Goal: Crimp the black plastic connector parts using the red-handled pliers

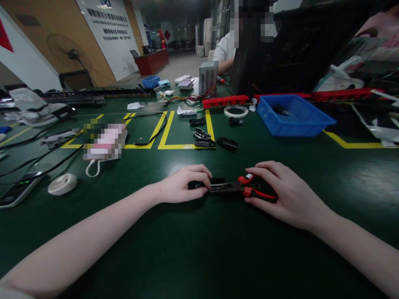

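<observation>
Pinching small black plastic part [195, 185]: my left hand [182, 182] | right hand [288, 193] gripping red-and-black-handled metal pliers [235, 187] | risk, I judge: off-centre bite could nip nearby fingers [204, 177]

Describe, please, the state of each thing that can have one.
Left hand: closed on black part
Right hand: closed on pliers
Pliers: handles spread apart
Blue bin: open, dark item inside
White ring: lying flat
Device at far left: green light on
</observation>
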`<state>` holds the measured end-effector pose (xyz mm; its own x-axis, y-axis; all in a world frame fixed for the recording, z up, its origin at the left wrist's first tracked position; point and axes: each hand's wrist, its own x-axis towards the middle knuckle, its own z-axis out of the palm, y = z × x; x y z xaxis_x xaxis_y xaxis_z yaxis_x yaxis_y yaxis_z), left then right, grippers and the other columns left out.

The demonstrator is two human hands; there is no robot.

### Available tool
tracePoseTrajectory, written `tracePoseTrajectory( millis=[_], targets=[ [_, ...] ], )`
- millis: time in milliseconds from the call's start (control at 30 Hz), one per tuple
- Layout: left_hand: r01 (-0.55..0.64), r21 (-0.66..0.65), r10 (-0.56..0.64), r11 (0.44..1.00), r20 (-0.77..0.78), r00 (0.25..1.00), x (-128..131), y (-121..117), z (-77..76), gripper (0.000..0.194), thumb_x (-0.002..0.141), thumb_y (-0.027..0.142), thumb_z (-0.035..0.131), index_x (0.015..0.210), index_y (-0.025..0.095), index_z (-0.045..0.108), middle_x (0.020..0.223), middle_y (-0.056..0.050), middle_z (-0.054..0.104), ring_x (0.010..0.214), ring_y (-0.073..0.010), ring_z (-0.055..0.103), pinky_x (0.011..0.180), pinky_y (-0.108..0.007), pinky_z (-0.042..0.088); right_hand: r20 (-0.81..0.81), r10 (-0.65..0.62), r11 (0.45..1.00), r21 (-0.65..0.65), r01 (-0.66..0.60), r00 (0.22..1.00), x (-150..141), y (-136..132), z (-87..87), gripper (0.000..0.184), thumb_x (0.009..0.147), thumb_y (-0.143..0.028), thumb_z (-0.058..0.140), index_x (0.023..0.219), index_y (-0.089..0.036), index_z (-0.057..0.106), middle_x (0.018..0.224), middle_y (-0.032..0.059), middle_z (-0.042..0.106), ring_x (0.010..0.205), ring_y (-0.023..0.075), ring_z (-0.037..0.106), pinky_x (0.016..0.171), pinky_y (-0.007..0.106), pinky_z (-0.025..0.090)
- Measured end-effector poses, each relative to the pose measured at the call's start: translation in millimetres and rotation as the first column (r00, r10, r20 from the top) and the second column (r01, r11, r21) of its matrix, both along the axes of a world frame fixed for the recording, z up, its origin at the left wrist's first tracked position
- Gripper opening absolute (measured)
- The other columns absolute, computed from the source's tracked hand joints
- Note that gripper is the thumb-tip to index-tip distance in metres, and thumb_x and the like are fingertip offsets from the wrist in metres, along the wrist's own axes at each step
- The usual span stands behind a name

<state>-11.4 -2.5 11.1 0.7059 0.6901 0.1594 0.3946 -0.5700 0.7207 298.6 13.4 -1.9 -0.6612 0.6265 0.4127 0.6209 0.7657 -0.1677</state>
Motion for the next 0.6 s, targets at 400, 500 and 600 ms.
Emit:
tracePoseTrajectory(
  millis=[400, 500, 600],
  targets=[
    [0.006, 0.015, -0.006, 1.0, 0.011, 1.0, -1.0, -0.5, -1.0, 0.007, 0.091, 0.017, 0.059, 0.092, 0.016, 0.065, 0.116, -0.008, 0.06, 0.108, -0.0222, 0.061, 0.096, -0.036, 0.048, -0.029, 0.086, 0.989, 0.121, -0.082, 0.996, -1.7, -4.8, 2.7, 0.041, 0.089, -0.045, 0.064, 0.12, -0.018, 0.058, 0.11, 0.0137, 0.063, 0.088, 0.0268, 0.065, 0.068, 0.039, 0.056],
    [0.013, 0.008, -0.014, 1.0, 0.025, 1.0, -0.9, -0.4, 0.2, 0.008, 0.091, 0.016, 0.058, 0.094, 0.016, 0.066, 0.116, -0.009, 0.061, 0.108, -0.0224, 0.061, 0.096, -0.036, 0.048, -0.011, 0.086, 0.984, 0.155, -0.083, 0.996, -2.7, -4.2, 3.4, 0.041, 0.087, -0.043, 0.067, 0.118, -0.017, 0.06, 0.108, 0.0137, 0.065, 0.091, 0.0282, 0.065, 0.073, 0.041, 0.056],
    [0.017, 0.005, -0.017, 1.0, 0.029, 0.999, -0.8, -0.1, 1.5, 0.01, 0.09, 0.015, 0.059, 0.096, 0.016, 0.066, 0.116, -0.009, 0.061, 0.108, -0.0232, 0.061, 0.096, -0.037, 0.049, -0.002, 0.072, 0.98, 0.184, -0.071, 0.997, -3.4, -3.8, 3.7, 0.041, 0.088, -0.043, 0.067, 0.118, -0.017, 0.06, 0.105, 0.0134, 0.067, 0.089, 0.0278, 0.065, 0.071, 0.041, 0.056]
  ],
)
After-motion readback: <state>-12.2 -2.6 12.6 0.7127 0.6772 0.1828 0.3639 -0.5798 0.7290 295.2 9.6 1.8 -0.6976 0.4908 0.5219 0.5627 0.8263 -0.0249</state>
